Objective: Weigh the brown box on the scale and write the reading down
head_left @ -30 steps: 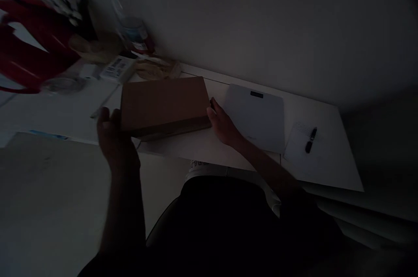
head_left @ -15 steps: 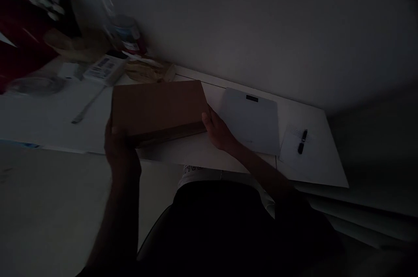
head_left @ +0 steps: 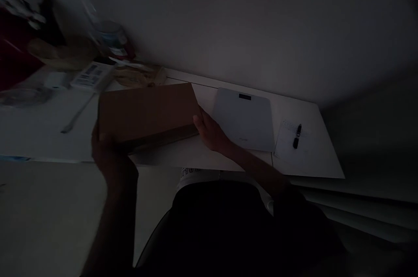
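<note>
A brown cardboard box (head_left: 148,109) is held between my two hands above the white tabletop (head_left: 186,157). My left hand (head_left: 109,150) grips its left end, the thumb on the near left corner. At the right end, my right hand (head_left: 210,131) has its thumb along the edge, with the other fingers hidden behind the box. Just right of my right hand lies a flat pale digital scale (head_left: 244,122) with a small dark display. The light is very dim, so details of the box do not show.
Right of the scale, a pen (head_left: 297,136) rests on a notepad (head_left: 290,155). A white labelled box (head_left: 93,76), a cable (head_left: 78,113), a brown packet (head_left: 137,76), a jar (head_left: 114,39) and a red-capped bottle (head_left: 86,0) stand or lie at the left. A wall (head_left: 244,28) rises behind.
The box and both hands have shifted slightly left in view, still gripping. The view itself has turned a little, so the scale and notepad also appear further left.
</note>
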`<act>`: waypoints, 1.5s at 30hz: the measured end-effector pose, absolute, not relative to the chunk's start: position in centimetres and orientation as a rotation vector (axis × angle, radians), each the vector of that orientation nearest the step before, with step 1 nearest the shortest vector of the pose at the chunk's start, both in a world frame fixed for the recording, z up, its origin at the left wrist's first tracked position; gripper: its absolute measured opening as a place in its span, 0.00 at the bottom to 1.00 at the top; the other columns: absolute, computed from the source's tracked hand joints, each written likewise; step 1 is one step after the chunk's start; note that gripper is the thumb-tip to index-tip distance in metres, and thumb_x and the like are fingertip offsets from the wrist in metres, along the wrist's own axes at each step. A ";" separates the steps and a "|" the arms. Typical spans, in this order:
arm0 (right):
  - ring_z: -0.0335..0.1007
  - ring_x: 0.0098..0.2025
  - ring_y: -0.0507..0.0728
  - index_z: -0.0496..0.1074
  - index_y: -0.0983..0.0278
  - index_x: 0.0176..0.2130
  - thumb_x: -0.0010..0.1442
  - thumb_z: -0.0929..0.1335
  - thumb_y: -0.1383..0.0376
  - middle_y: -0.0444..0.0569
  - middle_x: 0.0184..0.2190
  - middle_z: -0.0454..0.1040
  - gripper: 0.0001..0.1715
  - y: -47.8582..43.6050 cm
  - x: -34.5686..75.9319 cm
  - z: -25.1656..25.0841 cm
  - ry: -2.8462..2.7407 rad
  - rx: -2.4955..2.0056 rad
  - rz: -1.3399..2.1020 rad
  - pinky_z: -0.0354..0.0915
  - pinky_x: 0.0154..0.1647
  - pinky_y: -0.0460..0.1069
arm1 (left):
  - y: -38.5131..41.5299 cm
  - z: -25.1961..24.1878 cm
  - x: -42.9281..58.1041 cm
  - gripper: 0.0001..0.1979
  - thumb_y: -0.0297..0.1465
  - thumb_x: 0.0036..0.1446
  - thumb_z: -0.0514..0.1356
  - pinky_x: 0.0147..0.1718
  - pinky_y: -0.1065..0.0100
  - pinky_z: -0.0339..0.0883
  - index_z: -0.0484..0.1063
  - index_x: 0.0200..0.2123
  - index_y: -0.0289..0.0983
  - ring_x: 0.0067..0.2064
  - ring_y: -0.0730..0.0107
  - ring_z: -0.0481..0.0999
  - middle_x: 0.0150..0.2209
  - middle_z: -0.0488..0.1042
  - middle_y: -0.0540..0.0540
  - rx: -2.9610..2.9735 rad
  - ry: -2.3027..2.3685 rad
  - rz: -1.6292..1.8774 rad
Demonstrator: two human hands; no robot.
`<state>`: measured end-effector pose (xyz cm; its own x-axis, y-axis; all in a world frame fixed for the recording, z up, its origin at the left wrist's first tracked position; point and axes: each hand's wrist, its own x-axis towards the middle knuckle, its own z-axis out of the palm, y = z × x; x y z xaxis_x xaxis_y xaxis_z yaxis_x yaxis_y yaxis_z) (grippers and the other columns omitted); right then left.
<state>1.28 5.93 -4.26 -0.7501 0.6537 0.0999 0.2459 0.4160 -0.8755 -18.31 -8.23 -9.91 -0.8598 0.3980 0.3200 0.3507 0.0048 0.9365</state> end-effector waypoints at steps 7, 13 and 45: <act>0.51 0.69 0.60 0.45 0.63 0.73 0.70 0.50 0.42 0.47 0.69 0.52 0.44 6.0 2.6 -2.4 -2.210 -0.803 1.258 0.55 0.69 0.55 | -7.0 -6.2 -16.4 0.34 0.40 0.52 0.58 0.58 0.52 0.66 0.67 0.61 0.31 0.61 0.50 0.68 0.60 0.68 0.40 0.680 1.801 2.338; 0.56 0.67 0.59 0.49 0.62 0.72 0.71 0.52 0.44 0.47 0.66 0.58 0.40 7.1 6.5 -0.4 -2.161 -0.781 1.115 0.59 0.67 0.54 | -4.6 -3.8 -13.9 0.30 0.38 0.54 0.57 0.60 0.55 0.64 0.69 0.60 0.34 0.62 0.54 0.67 0.60 0.68 0.45 0.873 1.750 2.271; 0.59 0.66 0.61 0.60 0.65 0.68 0.71 0.51 0.43 0.53 0.61 0.66 0.41 10.0 23.7 -2.4 -1.865 -1.253 0.789 0.57 0.68 0.57 | 4.7 -4.8 0.3 0.27 0.42 0.71 0.50 0.62 0.61 0.60 0.60 0.68 0.36 0.63 0.59 0.64 0.65 0.62 0.42 1.220 1.510 1.802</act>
